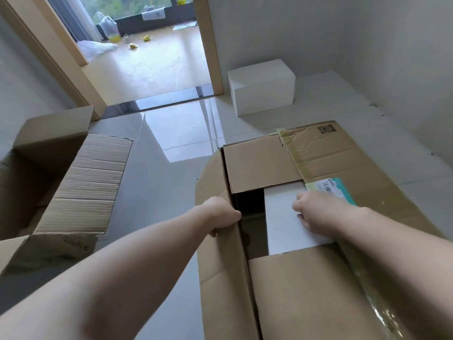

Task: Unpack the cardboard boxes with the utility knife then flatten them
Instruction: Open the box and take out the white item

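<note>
A large brown cardboard box (318, 290) stands open in front of me on the tiled floor, its long flaps folded outward. My left hand (221, 215) grips the edge of the left long flap, fingers curled over it. Inside the opening lies a white foam block (282, 227). My right hand (316, 212) rests on top of that block near its right edge, fingers bent against it. A shipping label (335, 188) sits on the right flap just beyond my right hand. No utility knife is in view.
Another opened cardboard box (81, 185) stands at the left with its flaps up. A white foam box (262, 87) sits by the wall at the back right. A doorway (147, 69) leads to a room with bags and yellow scraps on the floor.
</note>
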Tool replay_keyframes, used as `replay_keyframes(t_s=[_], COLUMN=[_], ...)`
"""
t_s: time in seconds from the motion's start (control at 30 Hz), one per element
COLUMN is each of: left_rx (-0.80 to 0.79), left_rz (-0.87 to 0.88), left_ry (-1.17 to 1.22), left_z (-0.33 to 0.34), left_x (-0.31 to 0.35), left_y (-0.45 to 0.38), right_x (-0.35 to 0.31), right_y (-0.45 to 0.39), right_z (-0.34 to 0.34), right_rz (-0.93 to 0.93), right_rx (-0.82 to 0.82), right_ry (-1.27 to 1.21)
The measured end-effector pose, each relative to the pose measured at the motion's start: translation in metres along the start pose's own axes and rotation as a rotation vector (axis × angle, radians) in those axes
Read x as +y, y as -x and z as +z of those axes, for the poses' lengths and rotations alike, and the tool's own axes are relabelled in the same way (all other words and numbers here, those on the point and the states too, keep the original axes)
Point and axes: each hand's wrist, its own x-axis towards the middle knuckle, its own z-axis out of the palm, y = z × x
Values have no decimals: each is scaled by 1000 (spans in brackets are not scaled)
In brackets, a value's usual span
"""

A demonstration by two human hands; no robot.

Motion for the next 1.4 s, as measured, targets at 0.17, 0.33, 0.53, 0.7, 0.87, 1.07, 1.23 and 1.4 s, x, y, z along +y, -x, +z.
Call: replay_keyframes(t_s=[0.17, 0.33, 0.53, 0.7, 0.87, 1.07, 1.23, 1.4], left_rx=[5, 187, 239, 257, 436, 598, 619, 349], left_rz=[52, 139, 155, 123, 187, 230, 605, 787], left_ry=[85, 77, -244, -264, -120, -368, -505, -505], left_z=[-7, -17, -29, -26, -19, -20, -11, 6], left_x=[12, 21, 32, 35, 24, 32, 37, 55], left_y=[-12, -35, -40, -57, -74, -52, -49, -30], right_x=[-5, 10, 55, 105, 154, 164, 154, 154], right_y=[10, 18, 44, 75, 95, 92, 80, 67], right_z=[-12, -31, -65, -81, -47, 26, 62, 60], right_rz=[51, 62, 128, 260, 449, 611, 696, 695], right_rx=[-60, -3, -11, -92, -138, -168, -233, -114], right_ry=[135, 357, 536, 629, 501, -2, -522, -432])
